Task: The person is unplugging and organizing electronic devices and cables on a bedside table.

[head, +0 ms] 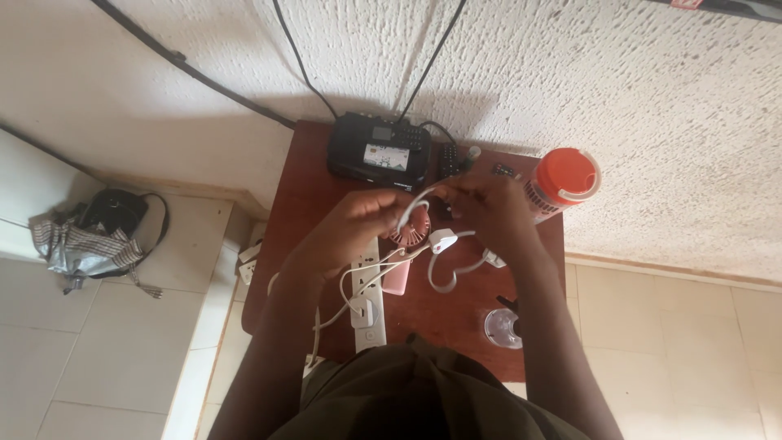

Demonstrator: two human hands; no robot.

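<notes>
Dark olive clothing (423, 399) filled the bottom of the view, closest to the camera. Above it, a white power strip (368, 301) lay on the reddish-brown surface (301, 204), with a clear glass (503, 327) off to its right. Both hands were raised over the middle of the surface: the left hand (362, 220) had its grip clenched on a white cable (417, 200), and the right hand (489, 213) pinched the same cable just beside it. A white plug (442, 240) hung below them, over a small pink fan (410, 232). Behind stood a black radio (379, 151) and an orange-lidded container (562, 183).
</notes>
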